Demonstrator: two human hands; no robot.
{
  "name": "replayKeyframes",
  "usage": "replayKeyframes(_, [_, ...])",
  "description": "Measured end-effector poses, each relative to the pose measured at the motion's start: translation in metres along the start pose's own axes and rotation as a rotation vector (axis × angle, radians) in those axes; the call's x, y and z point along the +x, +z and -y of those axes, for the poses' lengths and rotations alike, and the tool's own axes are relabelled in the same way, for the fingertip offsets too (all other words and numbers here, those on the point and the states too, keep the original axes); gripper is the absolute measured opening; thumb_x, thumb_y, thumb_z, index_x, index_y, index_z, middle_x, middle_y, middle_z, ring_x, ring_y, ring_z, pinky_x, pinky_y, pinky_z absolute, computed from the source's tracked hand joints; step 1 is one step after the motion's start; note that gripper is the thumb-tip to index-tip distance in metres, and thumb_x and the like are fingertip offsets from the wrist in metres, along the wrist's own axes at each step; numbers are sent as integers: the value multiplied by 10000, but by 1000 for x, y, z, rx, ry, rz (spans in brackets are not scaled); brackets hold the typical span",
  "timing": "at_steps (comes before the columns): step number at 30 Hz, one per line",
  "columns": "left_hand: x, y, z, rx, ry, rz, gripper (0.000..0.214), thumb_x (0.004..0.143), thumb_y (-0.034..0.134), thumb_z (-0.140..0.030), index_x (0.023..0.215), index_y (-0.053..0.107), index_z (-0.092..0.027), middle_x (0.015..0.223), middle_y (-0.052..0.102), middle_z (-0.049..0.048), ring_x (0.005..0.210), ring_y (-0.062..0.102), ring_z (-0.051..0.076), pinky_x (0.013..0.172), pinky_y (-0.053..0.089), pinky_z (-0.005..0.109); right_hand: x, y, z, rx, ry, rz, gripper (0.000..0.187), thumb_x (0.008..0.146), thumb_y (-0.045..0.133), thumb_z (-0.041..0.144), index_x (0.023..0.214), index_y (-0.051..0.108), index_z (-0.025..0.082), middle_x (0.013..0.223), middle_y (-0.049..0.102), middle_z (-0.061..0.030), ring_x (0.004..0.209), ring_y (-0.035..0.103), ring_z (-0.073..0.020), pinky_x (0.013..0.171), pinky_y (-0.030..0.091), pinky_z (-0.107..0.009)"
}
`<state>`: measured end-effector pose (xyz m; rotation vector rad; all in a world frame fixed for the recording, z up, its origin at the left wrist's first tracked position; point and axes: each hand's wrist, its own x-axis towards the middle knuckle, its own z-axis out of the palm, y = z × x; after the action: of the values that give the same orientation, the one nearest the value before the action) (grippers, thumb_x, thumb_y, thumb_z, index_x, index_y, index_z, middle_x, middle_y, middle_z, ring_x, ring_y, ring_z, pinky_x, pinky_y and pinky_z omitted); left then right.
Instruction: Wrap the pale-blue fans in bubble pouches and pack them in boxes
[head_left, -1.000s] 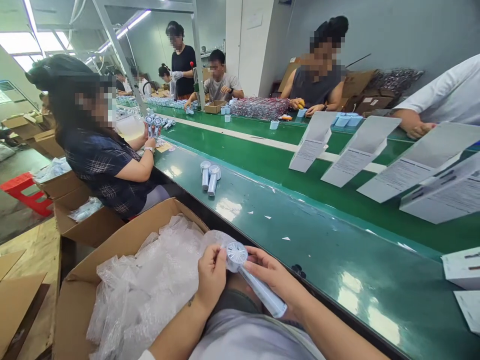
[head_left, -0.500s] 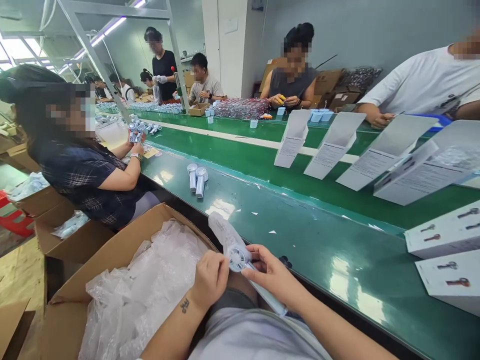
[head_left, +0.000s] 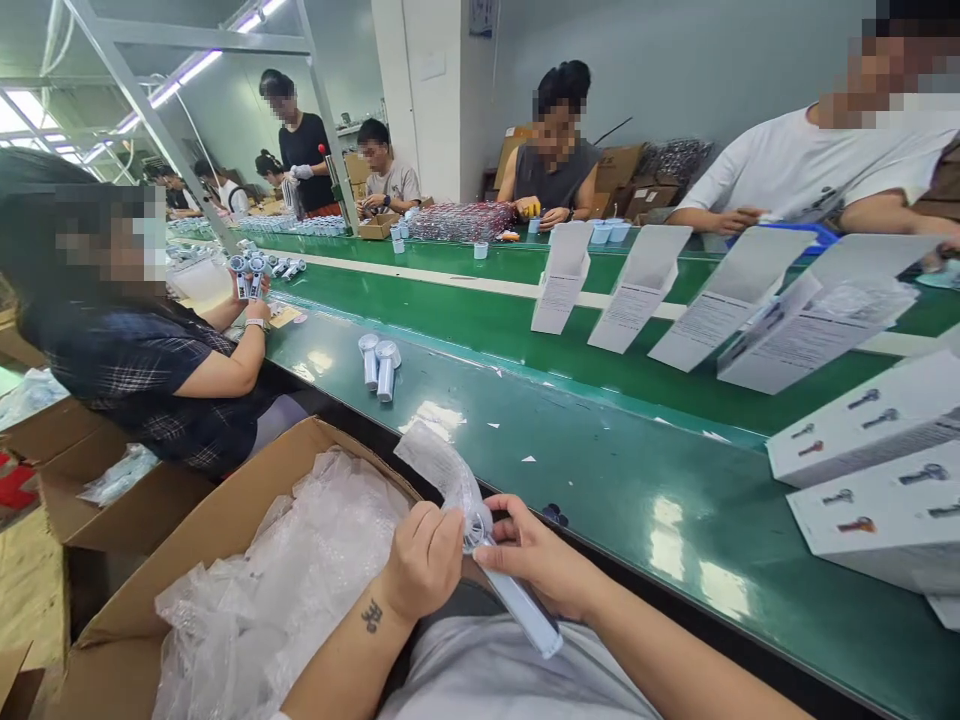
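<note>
My right hand (head_left: 538, 560) is closed around a pale blue handheld fan (head_left: 527, 612), thumb on one side near its round head. The fan's handle slants down toward my lap. A clear bubble-wrap bag (head_left: 436, 460) covers part of the fan's head and bends up to the left, its far end loose. My left hand (head_left: 424, 562) pinches the bag's edge beside the fan head. To the left, an open cardboard box (head_left: 184, 555) is heaped with clear bubble-wrap bags (head_left: 292, 550). Two more pale blue fans (head_left: 385, 372) lie side by side on the green table.
Open white boxes (head_left: 626, 290) stand in a row on the green belt (head_left: 450, 310). Printed white cartons (head_left: 870, 500) are at the right edge of the table (head_left: 600, 470). A co-worker (head_left: 202, 350) at the left holds fans; several others sit or stand across the belt.
The bag now covers more of the fan's head, and the handle shows more fully below my right hand. The view has shifted slightly right. Both hands keep their hold.
</note>
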<state>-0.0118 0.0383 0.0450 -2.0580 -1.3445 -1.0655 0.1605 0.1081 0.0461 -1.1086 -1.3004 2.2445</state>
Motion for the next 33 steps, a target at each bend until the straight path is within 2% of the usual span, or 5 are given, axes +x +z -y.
replayKeyframes(8, [1, -8, -31, -239, -21, 176, 201, 894, 432, -47, 1042, 539, -130, 679, 575, 48, 610, 514, 179, 540, 447, 292, -1, -13, -13, 59, 41, -120, 747, 584, 834, 417, 1217, 476, 244, 881, 610, 11, 712, 606, -169, 623, 481, -299])
replayKeyframes(12, [12, -4, -37, -390, 45, 180, 211, 920, 405, -94, 1065, 550, -145, 708, 609, 56, 630, 562, 181, 566, 482, 295, 1, 2, -7, 140, 120, -1, 426, 594, 753, 313, 936, 518, 219, 709, 590, 48, 613, 575, -122, 608, 470, -251])
replayKeyframes(16, [20, -1, -25, -642, -673, 85, 108, 928, 552, -283, 993, 556, -195, 668, 581, -19, 595, 572, 124, 567, 477, 221, -15, 3, 18, 1, 209, -12, 161, 749, 583, 316, 821, 473, 223, 544, 542, 52, 429, 519, -126, 445, 435, -243])
replayKeyframes(21, [52, 0, -13, -1071, -1315, 33, 525, 642, 819, -550, 921, 537, -206, 556, 481, -95, 454, 438, 56, 445, 340, 148, -53, -20, 71, -584, -198, -170, 92, 764, 564, 165, 813, 516, 226, 458, 503, 79, 373, 495, -114, 369, 357, -183])
replayKeyframes(33, [167, 52, -3, -1150, -1157, -46, 568, 602, 856, -508, 935, 533, -180, 611, 552, -63, 492, 469, 58, 464, 382, 154, -50, -57, 127, -251, -237, -310, 159, 836, 490, 203, 925, 621, 190, 402, 495, 83, 337, 431, -81, 345, 341, -151])
